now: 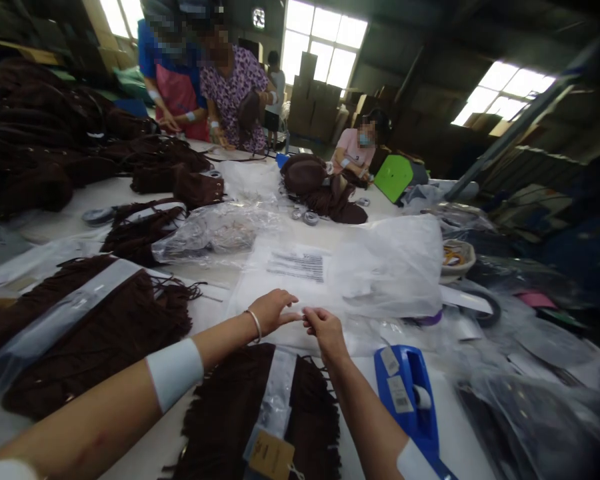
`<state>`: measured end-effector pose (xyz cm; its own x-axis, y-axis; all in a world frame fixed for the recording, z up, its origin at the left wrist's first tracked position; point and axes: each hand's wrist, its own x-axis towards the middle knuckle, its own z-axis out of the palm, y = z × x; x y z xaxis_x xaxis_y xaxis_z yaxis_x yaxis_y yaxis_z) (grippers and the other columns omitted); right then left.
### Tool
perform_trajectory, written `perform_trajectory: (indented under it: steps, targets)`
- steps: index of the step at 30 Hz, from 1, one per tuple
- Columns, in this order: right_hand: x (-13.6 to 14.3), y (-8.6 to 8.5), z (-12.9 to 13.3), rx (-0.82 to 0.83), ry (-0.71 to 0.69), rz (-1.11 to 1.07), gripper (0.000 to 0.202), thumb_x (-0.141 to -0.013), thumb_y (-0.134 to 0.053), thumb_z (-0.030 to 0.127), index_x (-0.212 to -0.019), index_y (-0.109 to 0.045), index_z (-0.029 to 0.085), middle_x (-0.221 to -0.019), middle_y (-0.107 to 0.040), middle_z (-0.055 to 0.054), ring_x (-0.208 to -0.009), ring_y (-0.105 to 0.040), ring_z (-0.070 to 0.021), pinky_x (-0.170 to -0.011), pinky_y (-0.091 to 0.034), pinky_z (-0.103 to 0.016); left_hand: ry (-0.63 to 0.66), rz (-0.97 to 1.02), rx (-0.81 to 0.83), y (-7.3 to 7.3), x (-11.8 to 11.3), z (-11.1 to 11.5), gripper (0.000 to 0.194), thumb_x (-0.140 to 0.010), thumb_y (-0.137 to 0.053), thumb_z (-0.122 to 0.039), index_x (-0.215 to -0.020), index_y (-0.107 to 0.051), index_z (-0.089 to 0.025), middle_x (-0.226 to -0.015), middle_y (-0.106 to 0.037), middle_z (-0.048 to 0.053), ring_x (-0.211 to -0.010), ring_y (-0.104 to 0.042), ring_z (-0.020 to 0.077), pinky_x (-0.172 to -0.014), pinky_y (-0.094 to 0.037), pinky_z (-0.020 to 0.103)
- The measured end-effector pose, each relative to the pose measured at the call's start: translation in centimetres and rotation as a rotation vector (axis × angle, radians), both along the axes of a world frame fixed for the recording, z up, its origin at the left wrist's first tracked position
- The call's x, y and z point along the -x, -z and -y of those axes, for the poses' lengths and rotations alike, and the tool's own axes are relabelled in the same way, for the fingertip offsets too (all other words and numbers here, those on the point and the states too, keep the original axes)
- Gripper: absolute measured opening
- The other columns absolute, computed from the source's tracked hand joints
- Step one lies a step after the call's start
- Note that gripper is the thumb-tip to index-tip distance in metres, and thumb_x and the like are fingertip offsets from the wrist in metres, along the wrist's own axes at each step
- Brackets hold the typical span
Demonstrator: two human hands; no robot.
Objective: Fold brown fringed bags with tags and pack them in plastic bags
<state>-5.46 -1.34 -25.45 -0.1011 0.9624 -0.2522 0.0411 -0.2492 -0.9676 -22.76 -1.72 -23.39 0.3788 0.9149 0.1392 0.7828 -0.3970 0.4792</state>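
Note:
My left hand (275, 310), with a bangle on the wrist, reaches over a clear plastic bag (250, 290) with black printed text. Its thumb and fingers are apart. Fingertips pinched together, my right hand (324, 327) meets the left thumb at the bag's near edge; whatever it pinches is too small to make out. Below both hands lies a dark brown fringed bag (220, 407) with a plastic-wrapped strap and a tan hang tag (271, 456). Another brown fringed bag (130, 320) lies to the left, also with a wrapped strap.
A blue tape dispenser (407, 393) with stickers stands by my right forearm. More brown bags (30, 147) are heaped at the far left. Clear plastic bags (525, 407) and a small basket (457, 260) lie on the right. Several people work across the table.

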Motion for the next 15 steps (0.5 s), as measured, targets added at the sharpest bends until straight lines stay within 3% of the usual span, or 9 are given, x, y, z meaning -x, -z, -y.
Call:
perform_trajectory:
  steps: [2, 4, 8, 12, 15]
  targets:
    - [0.4, -0.4, 0.4, -0.047, 0.049, 0.024, 0.03, -0.069, -0.065, 0.044, -0.066, -0.063, 0.015, -0.057, -0.06, 0.001, -0.052, -0.051, -0.0098, -0.051, -0.041, -0.022, 0.033, 0.005, -0.111, -0.4, -0.4, 0.7, 0.032, -0.083, -0.059, -0.033, -0.107, -0.062, -0.012, -0.099, -0.064, 0.012, -0.094, -0.057, 0.0237, -0.087, -0.046, 0.036]
    - [0.7, -0.7, 0.5, -0.09, 0.106, 0.058, 0.025, -0.068, -0.065, 0.04, -0.064, -0.062, 0.016, -0.054, -0.058, 0.003, -0.05, -0.049, -0.0098, -0.05, -0.041, -0.022, 0.06, 0.0, -0.219, -0.4, -0.6, 0.7, 0.023, -0.087, -0.047, -0.026, -0.096, -0.066, -0.016, -0.09, -0.065, 0.01, -0.089, -0.058, 0.0228, -0.083, -0.047, 0.036]
    - [0.8, -1.0, 0.2, -0.146, 0.19, 0.106, 0.019, -0.065, -0.069, 0.035, -0.062, -0.063, 0.018, -0.054, -0.06, 0.004, -0.054, -0.053, -0.0111, -0.055, -0.043, -0.023, 0.023, 0.006, -0.228, -0.1, -0.5, -0.9, 0.028, -0.084, -0.045, -0.036, -0.073, -0.065, -0.021, -0.074, -0.065, 0.005, -0.074, -0.061, 0.0231, -0.071, -0.048, 0.035]
    - [0.3, -1.5, 0.8, -0.098, 0.198, -0.017, 0.017, -0.064, -0.069, 0.033, -0.062, -0.062, 0.018, -0.053, -0.058, 0.005, -0.049, -0.051, -0.0099, -0.053, -0.042, -0.023, -0.083, 0.008, 0.069, -0.7, 0.0, -2.2, 0.032, -0.074, -0.052, -0.053, -0.064, -0.063, -0.025, -0.06, -0.063, -0.005, -0.061, -0.06, 0.0186, -0.058, -0.044, 0.026]
    - [-0.4, -1.6, 1.2, -0.072, 0.243, -0.142, 0.016, -0.061, -0.07, 0.03, -0.058, -0.06, 0.017, -0.049, -0.057, 0.005, -0.044, -0.048, -0.0091, -0.048, -0.04, -0.022, -0.148, 0.098, 0.228, -2.0, 0.5, -2.4, 0.04, -0.069, -0.055, -0.064, -0.062, -0.062, -0.024, -0.056, -0.061, -0.007, -0.059, -0.058, 0.0161, -0.056, -0.042, 0.022]
